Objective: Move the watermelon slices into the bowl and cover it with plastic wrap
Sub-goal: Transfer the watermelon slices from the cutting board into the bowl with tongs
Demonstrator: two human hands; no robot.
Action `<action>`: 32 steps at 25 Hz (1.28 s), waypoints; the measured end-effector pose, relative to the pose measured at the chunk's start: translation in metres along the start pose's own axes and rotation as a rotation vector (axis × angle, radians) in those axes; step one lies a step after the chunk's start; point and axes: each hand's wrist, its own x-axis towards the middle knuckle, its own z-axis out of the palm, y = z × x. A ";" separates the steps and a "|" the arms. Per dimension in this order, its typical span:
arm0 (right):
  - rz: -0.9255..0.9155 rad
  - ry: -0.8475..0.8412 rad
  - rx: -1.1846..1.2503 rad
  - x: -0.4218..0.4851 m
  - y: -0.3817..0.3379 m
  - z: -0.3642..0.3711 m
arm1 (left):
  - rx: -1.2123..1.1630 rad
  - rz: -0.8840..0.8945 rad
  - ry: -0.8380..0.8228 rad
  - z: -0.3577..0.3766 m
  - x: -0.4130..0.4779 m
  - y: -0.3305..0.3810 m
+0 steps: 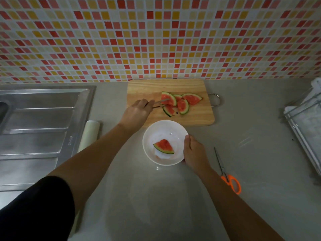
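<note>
1. Our left hand (139, 110) grips slim metal tongs (160, 102), tips at the red, green-rinded watermelon slices (182, 105) on the pale wooden cutting board (196, 117).
2. Our right hand (192, 152) has its fingers (187, 138) clasping the round white bowl (147, 134) at the rim, probably to steady it; one slice (164, 146) lies inside.
3. The white plastic-wrap roll (90, 134) waits beside the steel sink (43, 119).

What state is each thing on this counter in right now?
bowl: uncovered, one slice inside, right hand grips its rim
slices on board: several, not yet moved
tongs: held in left hand, tips at those slices
plastic wrap roll: lying beside the sink
scissors: closed, lying on counter
</note>
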 end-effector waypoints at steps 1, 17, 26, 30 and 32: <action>-0.003 0.001 0.004 0.000 0.001 0.000 | 0.048 0.035 0.012 0.002 0.000 -0.001; 0.010 -0.005 0.048 0.002 -0.002 -0.002 | -0.138 0.240 0.224 -0.056 -0.032 -0.012; -0.013 0.000 0.024 0.003 0.003 -0.001 | -0.115 0.371 -0.046 -0.066 -0.072 0.013; -0.016 0.001 0.012 0.004 0.003 0.000 | -0.293 0.265 -0.043 -0.081 -0.073 -0.006; -0.010 0.001 0.013 0.003 0.004 0.000 | -0.412 -0.020 -0.037 -0.080 -0.061 -0.016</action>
